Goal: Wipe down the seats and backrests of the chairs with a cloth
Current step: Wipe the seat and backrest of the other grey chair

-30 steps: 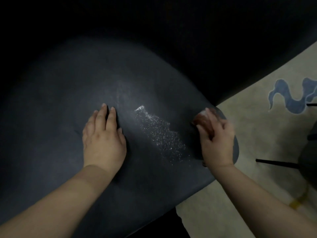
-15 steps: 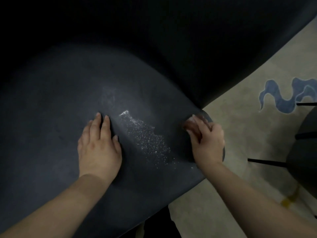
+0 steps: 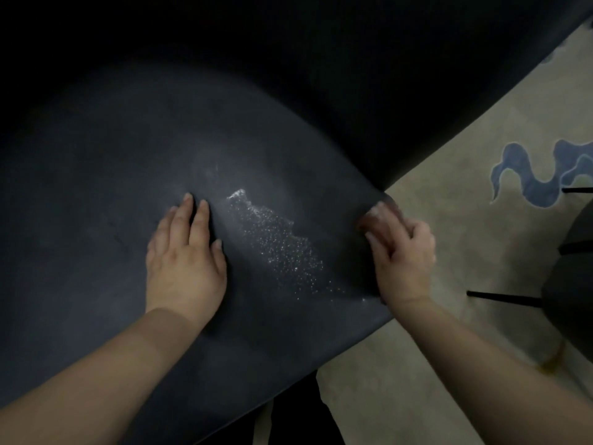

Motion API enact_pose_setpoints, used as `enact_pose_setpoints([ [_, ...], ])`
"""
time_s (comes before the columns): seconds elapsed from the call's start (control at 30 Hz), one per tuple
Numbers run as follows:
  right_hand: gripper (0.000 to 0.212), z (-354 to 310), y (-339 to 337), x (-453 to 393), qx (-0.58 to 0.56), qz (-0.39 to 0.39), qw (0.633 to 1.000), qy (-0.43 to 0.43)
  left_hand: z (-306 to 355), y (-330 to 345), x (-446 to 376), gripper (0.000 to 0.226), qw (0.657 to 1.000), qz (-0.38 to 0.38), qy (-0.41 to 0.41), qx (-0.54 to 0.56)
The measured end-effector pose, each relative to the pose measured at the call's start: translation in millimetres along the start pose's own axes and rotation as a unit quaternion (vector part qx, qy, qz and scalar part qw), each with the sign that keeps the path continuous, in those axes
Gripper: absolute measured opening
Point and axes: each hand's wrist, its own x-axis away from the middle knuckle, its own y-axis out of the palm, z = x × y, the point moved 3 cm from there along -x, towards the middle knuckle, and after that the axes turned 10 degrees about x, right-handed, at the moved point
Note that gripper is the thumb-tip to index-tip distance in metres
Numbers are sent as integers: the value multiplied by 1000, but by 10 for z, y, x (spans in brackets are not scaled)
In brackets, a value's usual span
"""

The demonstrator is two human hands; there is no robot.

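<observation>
Head view: cloth under right hand.

Seat: dark blue-grey, matte, smooth curved shell, fills most of view from 9 to 3 o'clock, edge running diag. to lower right. Glittery wet patch near center, streak slanting toward 4 o'clock. Backrest at 12 o'clock, v. dark, detail hard to see. Cloth: small, reddish-brown, bunched at seat's 3 o'clock edge, mostly covered, blurred.
</observation>
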Motion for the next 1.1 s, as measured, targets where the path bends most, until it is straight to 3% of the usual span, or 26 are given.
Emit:
enact_pose_setpoints([
  [0.17, 52, -68, 56, 480, -59, 21, 984, 165, -68, 10, 52, 54, 1000, 9, 26, 3],
  [0.33, 59, -761, 199, 786, -54, 26, 984, 165, -77, 33, 89, 55, 1000, 13, 22, 16],
  [0.57, 56, -531, 139, 906, -88, 68, 949, 294, -213, -34, 167, 53, 999, 9, 42, 3],
  [0.77, 59, -1317, 257, 787, -96, 47, 971, 213, -261, -17, 244, 54, 999, 14, 40, 4],
  [0.97, 56, -824, 154, 706, -49, 59, 958, 277, -329, -70, 253, 52, 999, 13, 33, -8],
  [1.1, 57, -1174, 232, 558, -30, 3, 989, 142, -344, -56, 267, 52, 999, 17, 30, -2],
])
